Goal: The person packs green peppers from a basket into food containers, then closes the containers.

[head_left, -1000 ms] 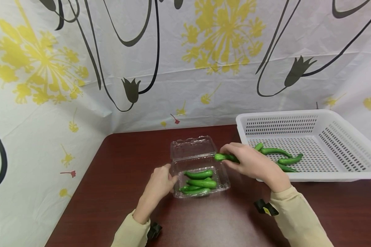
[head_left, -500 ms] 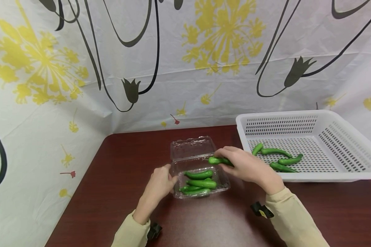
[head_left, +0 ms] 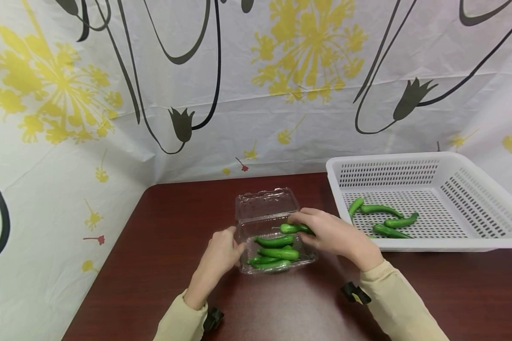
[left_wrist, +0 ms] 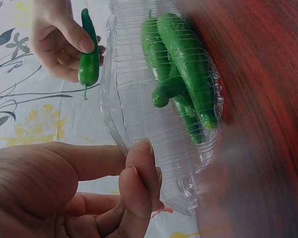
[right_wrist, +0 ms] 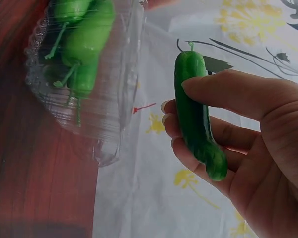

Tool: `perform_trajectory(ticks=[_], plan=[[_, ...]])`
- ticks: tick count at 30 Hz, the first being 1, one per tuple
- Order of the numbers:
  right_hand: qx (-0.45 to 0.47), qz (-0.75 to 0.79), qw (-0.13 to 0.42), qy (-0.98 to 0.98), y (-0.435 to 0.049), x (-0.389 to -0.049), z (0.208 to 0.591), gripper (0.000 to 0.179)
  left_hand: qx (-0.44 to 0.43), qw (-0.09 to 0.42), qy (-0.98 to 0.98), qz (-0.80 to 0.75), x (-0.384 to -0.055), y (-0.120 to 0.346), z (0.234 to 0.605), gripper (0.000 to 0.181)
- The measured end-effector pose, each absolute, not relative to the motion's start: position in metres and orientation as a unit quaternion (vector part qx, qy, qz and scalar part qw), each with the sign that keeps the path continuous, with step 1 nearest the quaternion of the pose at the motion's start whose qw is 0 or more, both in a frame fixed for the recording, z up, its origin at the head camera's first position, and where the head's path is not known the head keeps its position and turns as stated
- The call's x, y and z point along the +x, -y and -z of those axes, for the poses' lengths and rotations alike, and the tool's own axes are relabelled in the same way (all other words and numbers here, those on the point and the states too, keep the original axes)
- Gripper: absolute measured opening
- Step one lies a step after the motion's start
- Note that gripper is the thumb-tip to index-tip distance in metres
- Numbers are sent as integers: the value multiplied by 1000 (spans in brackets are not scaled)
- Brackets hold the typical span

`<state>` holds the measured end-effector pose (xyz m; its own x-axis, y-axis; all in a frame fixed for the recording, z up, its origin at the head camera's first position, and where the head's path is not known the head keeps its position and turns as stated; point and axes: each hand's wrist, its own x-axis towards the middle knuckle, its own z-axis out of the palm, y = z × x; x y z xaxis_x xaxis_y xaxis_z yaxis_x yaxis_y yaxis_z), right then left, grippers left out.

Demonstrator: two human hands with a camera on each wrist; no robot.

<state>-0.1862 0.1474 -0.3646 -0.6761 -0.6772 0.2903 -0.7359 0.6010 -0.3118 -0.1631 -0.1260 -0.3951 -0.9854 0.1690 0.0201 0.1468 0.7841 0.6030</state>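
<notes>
A clear plastic clamshell box (head_left: 248, 233) sits on the table with its lid (head_left: 266, 205) folded back. Several green chili peppers (head_left: 278, 254) lie side by side in the near part of its base. At the box's left side, my left hand (head_left: 220, 252) pinches the rim between thumb and fingertips (left_wrist: 140, 163). My right hand (head_left: 333, 233) holds another green chili pepper (right_wrist: 191, 99) between thumb and fingers, over the right part of the box. That pepper lies nearly level, its thin stem pointing left in the head view.
A white perforated plastic basket (head_left: 456, 244) stands at the right, with several green peppers (head_left: 381, 209) at its left end. The dark red wooden table (head_left: 162, 237) meets a patterned white cloth (head_left: 222, 156) at the back and left.
My right hand has moved left and toward me with the chili pepper, from the box's back right corner to over its base. My left hand has stayed at the rim.
</notes>
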Motion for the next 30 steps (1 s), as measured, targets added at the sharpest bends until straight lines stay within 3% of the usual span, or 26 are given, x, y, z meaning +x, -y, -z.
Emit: perform_trajectory(ticks=[30], plan=[[409, -198, -2, 891, -133, -186, 382, 25, 84, 20, -943, -320, -163, 126, 394, 57]])
